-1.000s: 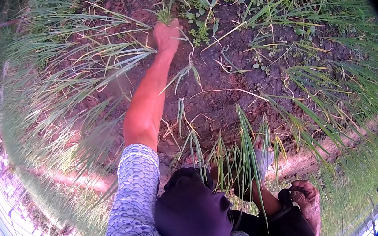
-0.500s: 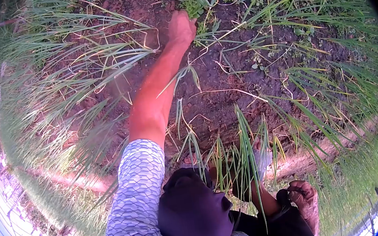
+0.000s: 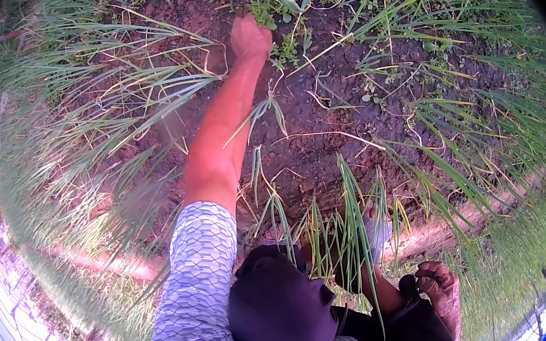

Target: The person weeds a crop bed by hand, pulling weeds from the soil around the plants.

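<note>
Beside the left hand (image 3: 250, 35) stand leafy plants (image 3: 262, 13); whether it grips them, I cannot tell. Gripping low seems wise.

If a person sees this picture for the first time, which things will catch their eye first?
Probably the left arm, in a white patterned sleeve, stretching up the middle to its left hand beside low leafy weeds near the top. Then the dark purple rounded shape at bottom centre, hard to identify. Long-leaved green plants spread on both sides of the dark soil.
</note>
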`<state>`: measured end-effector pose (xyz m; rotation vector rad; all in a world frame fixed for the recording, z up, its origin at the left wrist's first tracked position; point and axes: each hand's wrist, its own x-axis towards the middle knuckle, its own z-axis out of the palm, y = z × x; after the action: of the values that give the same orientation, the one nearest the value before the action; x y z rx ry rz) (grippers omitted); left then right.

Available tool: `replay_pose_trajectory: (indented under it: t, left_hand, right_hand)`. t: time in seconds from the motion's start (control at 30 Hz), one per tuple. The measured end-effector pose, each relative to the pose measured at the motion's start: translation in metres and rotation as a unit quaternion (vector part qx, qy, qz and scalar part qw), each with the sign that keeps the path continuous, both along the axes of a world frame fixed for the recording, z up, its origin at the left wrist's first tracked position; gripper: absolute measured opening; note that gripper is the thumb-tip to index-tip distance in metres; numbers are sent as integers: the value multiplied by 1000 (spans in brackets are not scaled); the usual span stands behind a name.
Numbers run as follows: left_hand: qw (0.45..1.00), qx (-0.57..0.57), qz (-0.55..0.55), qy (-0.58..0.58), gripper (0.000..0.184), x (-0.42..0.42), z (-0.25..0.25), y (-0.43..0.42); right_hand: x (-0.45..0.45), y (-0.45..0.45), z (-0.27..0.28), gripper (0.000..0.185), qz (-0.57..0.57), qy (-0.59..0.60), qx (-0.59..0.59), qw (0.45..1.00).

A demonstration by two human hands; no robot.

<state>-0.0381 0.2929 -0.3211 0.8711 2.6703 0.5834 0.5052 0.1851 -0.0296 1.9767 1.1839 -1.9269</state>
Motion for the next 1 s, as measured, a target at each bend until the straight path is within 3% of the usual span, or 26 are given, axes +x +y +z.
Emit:
replay_pose_trajectory:
  t: [0.1, 0.2, 0.23, 0.33, 0.37, 0.47, 0.57, 0.77, 0.9, 1.0]
  left_hand:
    - [999, 32, 13, 27, 26, -5, -15, 0]
    - [981, 142, 97, -90, 21, -12, -34, -6]
    - [943, 252, 125, -175, 17, -12, -42, -9]
    - [827, 466, 202, -242, 15, -1, -32, -6]
    - [824, 468, 195, -252, 19, -4, -35, -9]
    - [929, 307, 148, -145, 25, -20, -38, -11]
    - [983, 162, 80, -37, 28, -17, -18, -2]
    - [992, 94, 42, 77, 29, -24, -16, 12]
    - [960, 196, 105, -170, 29, -26, -16, -4]
    - [978, 162, 1, -129, 30, -25, -25, -18]
  right_hand:
    - [1, 3, -1, 28, 1, 1, 4, 1000]
    - [1, 2, -1, 27, -4, -1, 5, 1000]
    - [1, 4, -1, 26, -5, -2, 6, 1000]
    - [0, 5, -1, 26, -8, -3, 7, 1000]
    - [1, 4, -2, 26, -8, -2, 6, 1000]
    - [2, 3, -4, 26, -7, -3, 3, 1000]
    - [5, 2, -5, 26, -11, -4, -3, 1000]
    - [13, -1, -7, 26, -16, -8, -2, 1000]
    - [11, 1, -4, 26, -14, 18, 8, 1000]
    - [13, 2, -5, 26, -23, -6, -18, 1000]
